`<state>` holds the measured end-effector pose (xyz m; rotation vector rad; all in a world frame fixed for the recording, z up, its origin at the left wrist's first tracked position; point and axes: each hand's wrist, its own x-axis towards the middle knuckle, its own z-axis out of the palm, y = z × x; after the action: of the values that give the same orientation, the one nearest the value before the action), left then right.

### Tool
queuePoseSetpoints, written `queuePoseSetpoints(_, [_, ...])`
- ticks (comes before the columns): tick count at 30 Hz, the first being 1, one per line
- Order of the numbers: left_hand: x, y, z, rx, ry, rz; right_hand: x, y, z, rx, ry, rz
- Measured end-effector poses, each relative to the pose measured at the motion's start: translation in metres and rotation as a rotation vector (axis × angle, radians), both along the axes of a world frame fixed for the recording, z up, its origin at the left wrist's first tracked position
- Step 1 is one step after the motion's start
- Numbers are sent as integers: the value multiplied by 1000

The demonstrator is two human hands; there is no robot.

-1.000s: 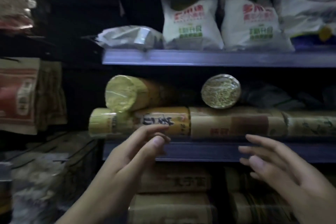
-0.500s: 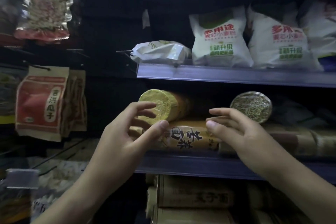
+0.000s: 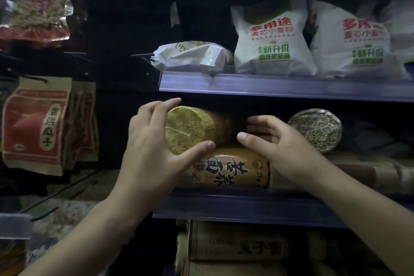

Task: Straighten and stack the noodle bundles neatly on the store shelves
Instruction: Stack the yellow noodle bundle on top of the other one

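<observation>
A yellow noodle bundle [image 3: 190,130] lies on top of the stack on the middle shelf [image 3: 246,207], its round end facing me. My left hand [image 3: 152,148] wraps that end, fingers above and thumb below. My right hand [image 3: 280,148] rests against the bundle's right side, thumb and fingers apart. Under them lies an orange-labelled noodle bundle [image 3: 230,171] set sideways along the shelf front. A darker noodle bundle [image 3: 315,129] sits further right, end outward. More brown-wrapped bundles [image 3: 358,172] extend right along the shelf.
White flour bags [image 3: 271,40] stand on the upper shelf [image 3: 268,86], with a crumpled white bag [image 3: 192,54] at its left end. Red-and-brown seed packets [image 3: 35,125] hang on hooks at left. Boxed noodle packs [image 3: 242,246] fill the shelf below.
Both hands rose from below the shelf edge to the top yellow bundle. My left hand has closed around its end and my right hand has come against its side.
</observation>
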<state>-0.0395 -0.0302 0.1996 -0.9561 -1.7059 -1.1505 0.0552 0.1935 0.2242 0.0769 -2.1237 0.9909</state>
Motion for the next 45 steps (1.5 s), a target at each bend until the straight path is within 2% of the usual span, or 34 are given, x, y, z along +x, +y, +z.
queuePoseSetpoints(4, [-7,11,4,-38,33,65,-13,6,7,49,2,-75])
queuePoseSetpoints(11, [-18,9,7,-4,25,-17,-35,10,16,31,-27,-117])
queuePoseSetpoints(23, [-50,-6,4,81,-136,-255,-58,8,30,-163,-162,-242])
queuePoseSetpoints(34, [-76,-11,0,107,-246,-476,-54,4,37,-180,-195,-349])
queuePoseSetpoints(37, [-84,-11,1,124,-287,-504,-51,1,36,-144,-191,-395])
queuePoseSetpoints(45, [-104,-4,2,224,-488,-554,-38,-7,23,124,-137,-497])
